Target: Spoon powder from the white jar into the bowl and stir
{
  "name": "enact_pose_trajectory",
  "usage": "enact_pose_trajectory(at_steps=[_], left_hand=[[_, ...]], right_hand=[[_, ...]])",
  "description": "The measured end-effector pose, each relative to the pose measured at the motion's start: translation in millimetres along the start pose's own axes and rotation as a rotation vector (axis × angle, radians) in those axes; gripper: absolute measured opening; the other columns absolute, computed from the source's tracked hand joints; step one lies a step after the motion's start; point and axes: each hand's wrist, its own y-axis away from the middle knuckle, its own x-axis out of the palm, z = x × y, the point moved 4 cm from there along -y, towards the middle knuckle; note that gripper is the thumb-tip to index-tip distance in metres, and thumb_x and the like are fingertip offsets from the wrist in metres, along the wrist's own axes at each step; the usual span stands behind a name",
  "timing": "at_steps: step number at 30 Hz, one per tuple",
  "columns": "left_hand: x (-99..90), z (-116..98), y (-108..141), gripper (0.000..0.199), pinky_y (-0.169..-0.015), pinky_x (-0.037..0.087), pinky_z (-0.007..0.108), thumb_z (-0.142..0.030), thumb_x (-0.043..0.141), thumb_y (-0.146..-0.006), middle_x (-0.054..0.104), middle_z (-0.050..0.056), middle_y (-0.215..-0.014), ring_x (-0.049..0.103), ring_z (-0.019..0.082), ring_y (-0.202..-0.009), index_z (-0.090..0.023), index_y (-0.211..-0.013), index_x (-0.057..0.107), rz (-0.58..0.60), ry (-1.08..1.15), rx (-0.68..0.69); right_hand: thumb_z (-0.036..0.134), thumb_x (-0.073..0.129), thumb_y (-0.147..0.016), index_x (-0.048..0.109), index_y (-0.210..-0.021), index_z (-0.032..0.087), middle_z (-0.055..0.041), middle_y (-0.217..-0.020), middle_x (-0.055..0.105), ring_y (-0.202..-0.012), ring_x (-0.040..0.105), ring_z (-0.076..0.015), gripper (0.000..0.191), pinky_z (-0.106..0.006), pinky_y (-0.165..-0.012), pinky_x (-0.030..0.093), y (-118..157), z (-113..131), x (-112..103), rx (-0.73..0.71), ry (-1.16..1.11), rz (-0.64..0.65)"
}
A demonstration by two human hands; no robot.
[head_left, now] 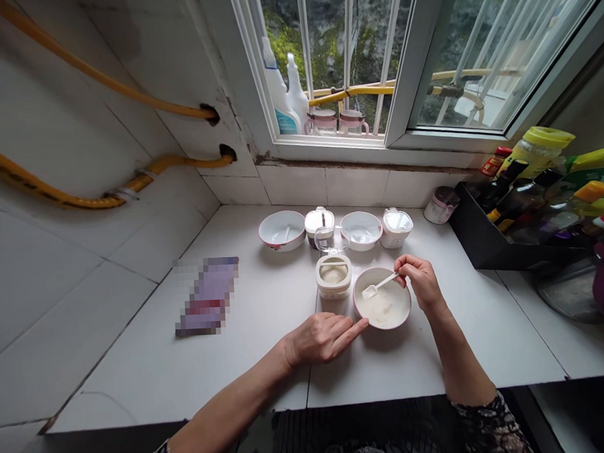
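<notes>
My right hand point(418, 280) pinches the handle of a small white spoon point(371, 291), holding its bowl over a white bowl point(407, 310) with a pink rim. Pale powder or fine grains point(378, 310) lie in that bowl. My left hand point(324, 339) has its fingers stretched out, and the fingertips touch the bowl's near left rim. Just left of the bowl stands a small cream seasoning jar point(334, 293) with its clear lid point(332, 240) flipped up. Similar pale grains show inside the jar.
Behind are two white bowls point(268, 236) point(362, 220) and two lidded jars point(320, 220) point(397, 230). A blurred purple packet point(210, 297) lies left. At right stand a dark-lidded jar point(441, 206) and a black bin point(477, 239) of bottles. A window point(328, 142) is beyond the counter.
</notes>
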Motion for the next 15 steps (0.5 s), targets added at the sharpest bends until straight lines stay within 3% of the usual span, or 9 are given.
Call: enact_pose_trajectory(at_steps=[4, 7, 9, 11, 15], left_hand=[[-0.8, 0, 0, 0.035, -0.051, 0.055, 0.023, -0.002, 0.044, -0.092, 0.066, 0.006, -0.073, 0.063, 0.013, -0.06, 0.001, -0.126, 0.052, 0.0, 0.005, 0.001], [-2.1, 1, -1, 0.035, -0.052, 0.056, 0.023, -0.003, 0.043, -0.093, 0.067, 0.006, -0.073, 0.063, 0.013, -0.061, 0.0, -0.127, 0.052, -0.004, 0.005, -0.002], [-2.4, 1, -1, 0.035, -0.052, 0.056, 0.023, -0.002, 0.044, -0.092, 0.067, 0.006, -0.074, 0.064, 0.014, -0.062, 0.001, -0.126, 0.052, -0.002, 0.004, -0.001], [-1.7, 1, -1, 0.036, -0.053, 0.057, 0.023, -0.002, 0.045, -0.092, 0.068, 0.007, -0.074, 0.065, 0.014, -0.062, 0.002, -0.127, 0.052, 0.001, 0.008, 0.0], [2.0, 1, 3, 0.042, -0.057, 0.059, 0.024, -0.004, 0.042, -0.093, 0.07, 0.009, -0.079, 0.067, 0.015, -0.066, -0.002, -0.135, 0.047, 0.025, -0.003, -0.004]], right_hand=[[0.023, 0.053, -0.062, 0.057, -0.062, 0.02, 0.0047, -0.041, 0.048, -0.047, 0.041, -0.0122, 0.005, -0.029, -0.055, 0.035, -1, 2, 2, -0.01, -0.076, -0.022], [0.025, 0.054, -0.071, 0.057, -0.072, 0.02, 0.0034, -0.05, 0.053, -0.051, 0.047, -0.0139, 0.006, -0.028, -0.055, 0.036, 5, 9, 12, -0.108, -0.077, -0.04], [0.026, 0.052, -0.08, 0.057, -0.08, 0.021, 0.0018, -0.059, 0.058, -0.057, 0.052, -0.0158, 0.007, -0.03, -0.058, 0.04, 13, 18, 22, -0.267, -0.003, -0.044], [0.023, 0.05, -0.087, 0.057, -0.085, 0.022, 0.0005, -0.067, 0.061, -0.065, 0.056, -0.017, 0.007, -0.034, -0.069, 0.044, 23, 28, 32, -0.516, 0.188, -0.039], [0.009, 0.047, -0.087, 0.057, -0.086, 0.023, 0.0011, -0.069, 0.063, -0.066, 0.055, -0.0165, 0.017, -0.041, -0.089, 0.042, 42, 40, 52, -1.01, 0.587, 0.057]])
